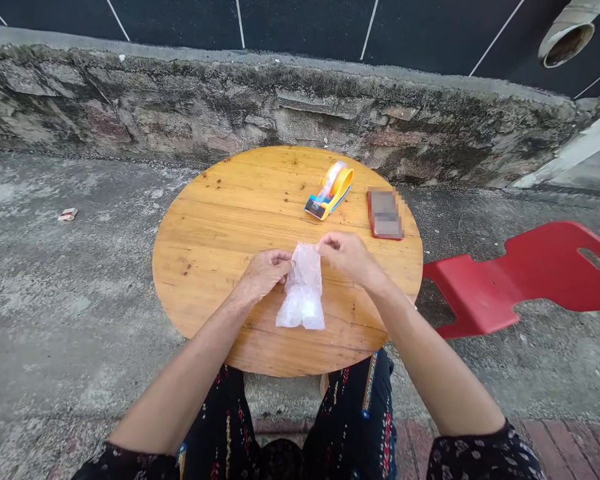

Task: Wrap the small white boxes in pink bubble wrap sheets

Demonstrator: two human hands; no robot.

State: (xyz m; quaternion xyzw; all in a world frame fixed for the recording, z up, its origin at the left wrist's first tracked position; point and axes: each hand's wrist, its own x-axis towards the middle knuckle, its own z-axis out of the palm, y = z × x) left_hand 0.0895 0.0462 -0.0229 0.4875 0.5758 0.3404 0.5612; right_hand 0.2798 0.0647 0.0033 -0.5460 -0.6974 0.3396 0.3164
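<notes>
Head view. Wooden table, round, in front of the seated person. Wrap, whitish and translucent, lies on the near half of the table, right of its left-hand edge by a good way and close to the middle, between the two hands. Its lower part is bulkier and glossy and flares at the bottom edge; contents, if any, cannot be made out.

Left hand: thumb and fingers closed narrowly on the wrap's upper left edge. Right hand: thumb and forefinger brought together at the wrap's upper right corner, holding it in a narrow pinch; the other fingers are curled.

Tape dispenser, yellow and blue with a roll fitted, sits beyond the wrap, slightly to its right, apart from both hands. Red case, its upper face pixelated, lies near the table's right edge.

Off the table: red chair at right; small carton on the concrete ground at left; stone wall behind.
</notes>
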